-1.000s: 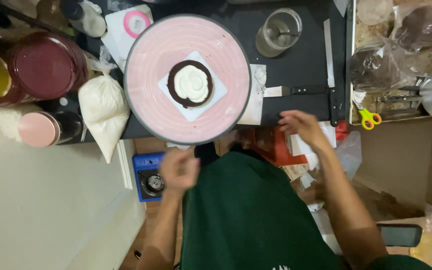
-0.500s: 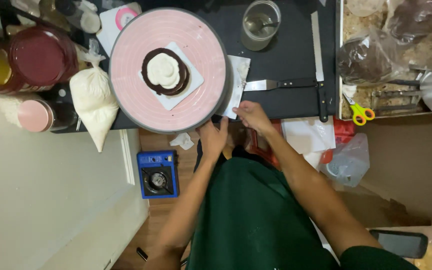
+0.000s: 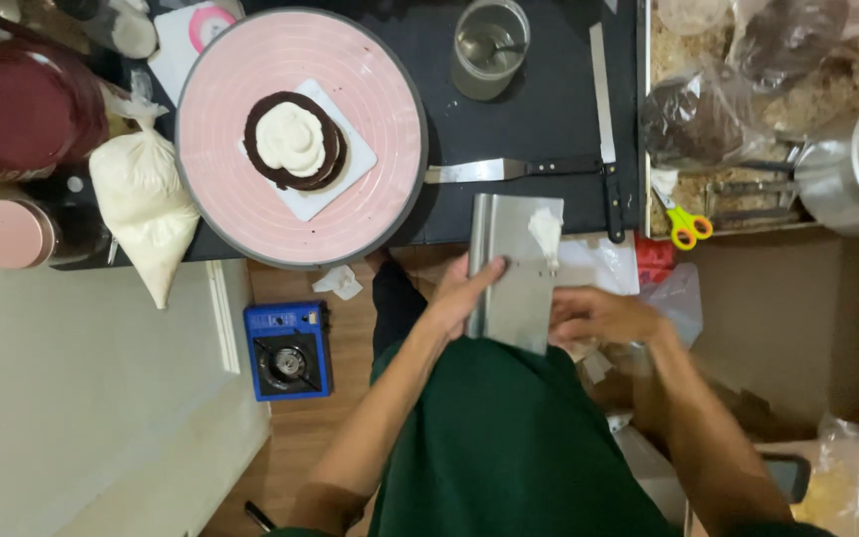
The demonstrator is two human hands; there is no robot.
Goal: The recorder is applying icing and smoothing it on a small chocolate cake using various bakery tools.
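Observation:
A flat steel scraper (image 3: pixel 515 267) with a smear of white cream near its top is held in front of my green apron. My left hand (image 3: pixel 461 294) grips its left edge and my right hand (image 3: pixel 599 314) holds its lower right edge. On the black worktop stands a pink turntable (image 3: pixel 370 109) carrying a white square board with a small dark chocolate cake (image 3: pixel 291 142) topped with white cream. An offset palette knife (image 3: pixel 509 169) lies just right of the turntable.
A filled white piping bag (image 3: pixel 144 204) lies left of the turntable beside red and pink lidded tubs (image 3: pixel 22 104). A steel cup (image 3: pixel 489 35), a long knife (image 3: pixel 604 119), yellow scissors (image 3: pixel 688 227) and bagged cake crumbs sit further right. A blue camping stove (image 3: pixel 288 350) stands on the floor.
Both hands were empty a second ago, then reached to the worktop edge. Now they hold the steel scraper between them, lifted clear of the worktop. The view has shifted right.

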